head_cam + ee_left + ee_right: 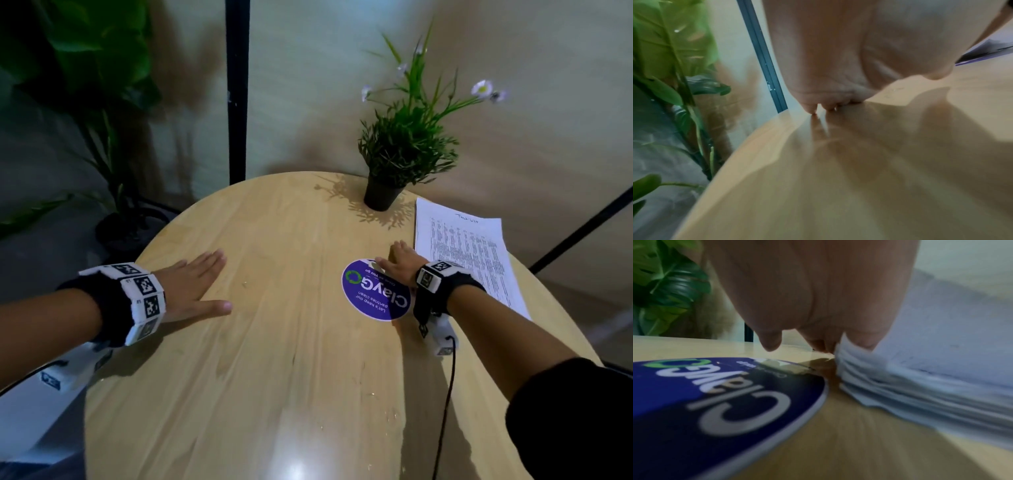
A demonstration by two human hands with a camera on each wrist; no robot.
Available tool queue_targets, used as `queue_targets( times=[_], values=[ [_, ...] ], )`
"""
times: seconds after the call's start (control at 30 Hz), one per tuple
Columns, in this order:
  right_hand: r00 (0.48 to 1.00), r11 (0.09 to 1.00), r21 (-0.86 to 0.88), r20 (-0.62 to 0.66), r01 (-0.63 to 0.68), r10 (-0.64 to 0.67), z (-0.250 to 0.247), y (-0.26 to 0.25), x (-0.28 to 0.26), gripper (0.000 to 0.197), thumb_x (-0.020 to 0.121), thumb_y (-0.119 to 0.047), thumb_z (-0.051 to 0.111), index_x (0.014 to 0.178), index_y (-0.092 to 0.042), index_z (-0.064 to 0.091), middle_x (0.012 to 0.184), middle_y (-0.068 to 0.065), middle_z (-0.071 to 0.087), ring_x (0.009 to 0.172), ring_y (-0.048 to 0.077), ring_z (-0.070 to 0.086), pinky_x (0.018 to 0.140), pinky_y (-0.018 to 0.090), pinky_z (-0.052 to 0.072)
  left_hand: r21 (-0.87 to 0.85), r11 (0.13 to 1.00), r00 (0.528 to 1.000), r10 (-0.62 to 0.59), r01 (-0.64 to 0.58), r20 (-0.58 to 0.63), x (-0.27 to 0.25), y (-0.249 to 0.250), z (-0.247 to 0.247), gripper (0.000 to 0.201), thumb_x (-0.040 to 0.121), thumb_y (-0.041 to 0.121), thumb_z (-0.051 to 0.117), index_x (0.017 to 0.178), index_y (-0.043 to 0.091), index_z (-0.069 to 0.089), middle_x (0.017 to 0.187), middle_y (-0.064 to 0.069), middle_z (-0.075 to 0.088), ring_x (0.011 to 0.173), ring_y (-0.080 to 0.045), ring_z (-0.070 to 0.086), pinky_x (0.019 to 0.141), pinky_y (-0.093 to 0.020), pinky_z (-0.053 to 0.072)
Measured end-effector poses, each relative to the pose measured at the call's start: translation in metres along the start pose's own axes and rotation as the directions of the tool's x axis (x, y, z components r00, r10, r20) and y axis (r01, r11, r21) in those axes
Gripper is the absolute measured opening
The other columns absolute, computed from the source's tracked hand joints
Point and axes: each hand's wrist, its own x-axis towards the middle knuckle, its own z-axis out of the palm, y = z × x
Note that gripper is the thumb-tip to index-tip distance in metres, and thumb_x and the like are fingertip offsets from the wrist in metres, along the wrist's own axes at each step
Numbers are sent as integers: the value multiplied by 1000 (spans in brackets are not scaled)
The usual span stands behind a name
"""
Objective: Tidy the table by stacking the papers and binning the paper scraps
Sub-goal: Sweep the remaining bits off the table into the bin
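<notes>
A stack of printed white papers (466, 253) lies at the right side of the round wooden table (274, 342); its layered edge (900, 386) fills the right of the right wrist view. My right hand (399, 262) lies flat with straight fingers against the stack's left edge, thumb over the purple round sticker (375, 291). My left hand (197, 284) rests flat on bare wood at the table's left, fingers straight, holding nothing; its palm (828, 65) shows close up. I see no loose scraps.
A small potted plant (394, 164) with white flowers stands at the table's far edge, just beyond the papers. A black pole (237, 89) rises behind the table. A large leafy plant (85, 85) stands on the floor to the left. A cable (445, 404) trails from my right wrist.
</notes>
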Motion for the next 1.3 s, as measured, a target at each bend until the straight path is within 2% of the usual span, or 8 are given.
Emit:
queue_targets(
  times=[0.3,0.63,0.8,0.93,1.03,1.13,1.2,1.3],
  values=[
    [972,974,-110,151,199,-182,9,-22,15,91,90,-63,32,150,-4,-2,160,12,-8,148,28,-1,120,42,10,59,981,983,181,-184,42,27,49,-12,134,39,93,-14,145,12,-26,155,-1,-30,146,-13,-20,120,-34,-2],
    [771,806,-82,361,587,-525,35,-38,-105,82,96,-52,32,150,-6,-9,158,9,-19,146,21,-16,120,37,-8,64,940,941,331,-336,69,-5,121,11,121,54,84,-1,146,9,-21,152,-3,-31,138,-11,-29,114,-29,-10],
    [661,730,16,411,683,-627,58,-16,-169,119,60,-87,-3,149,-8,-12,156,5,-21,140,14,-22,115,34,-9,66,876,874,468,-478,131,-38,149,33,117,56,86,2,142,14,-31,154,-8,-28,136,-13,-31,114,-30,-13],
    [618,757,141,492,638,-612,51,-1,-211,74,97,-49,30,151,-13,-5,159,2,-15,144,10,-17,119,28,-4,71,817,806,543,-572,236,-47,155,52,73,75,75,1,103,46,-61,136,2,-43,131,-12,-38,120,-37,-6],
    [697,772,244,333,587,-636,32,18,-201,59,100,-25,40,151,-13,14,160,-2,0,147,8,2,115,13,2,126,861,866,470,-493,170,-52,151,34,101,72,78,12,144,20,-27,146,1,-32,132,-11,-30,122,-41,-4],
    [868,874,149,127,462,-480,9,41,-173,59,100,-26,40,151,-15,12,159,-4,2,147,10,12,103,3,3,128,954,962,274,-273,5,-39,125,-8,121,55,87,-5,148,11,-16,157,-2,-22,138,-11,-26,119,-38,-7],
    [933,939,5,117,343,-341,-3,59,-154,65,100,-35,35,151,-13,2,161,1,-3,148,14,6,107,10,3,81,991,991,113,-108,-66,-15,98,-29,133,44,93,-13,148,12,-18,157,-1,-24,146,-17,-20,119,-40,-4],
    [969,976,-96,171,197,-179,-1,79,-131,81,93,-57,26,151,-11,-8,160,7,-11,148,21,-7,119,33,1,18,992,986,-124,127,-116,13,59,-35,97,84,73,21,150,12,-15,159,-2,-19,148,-19,-12,120,-42,1]
  ],
)
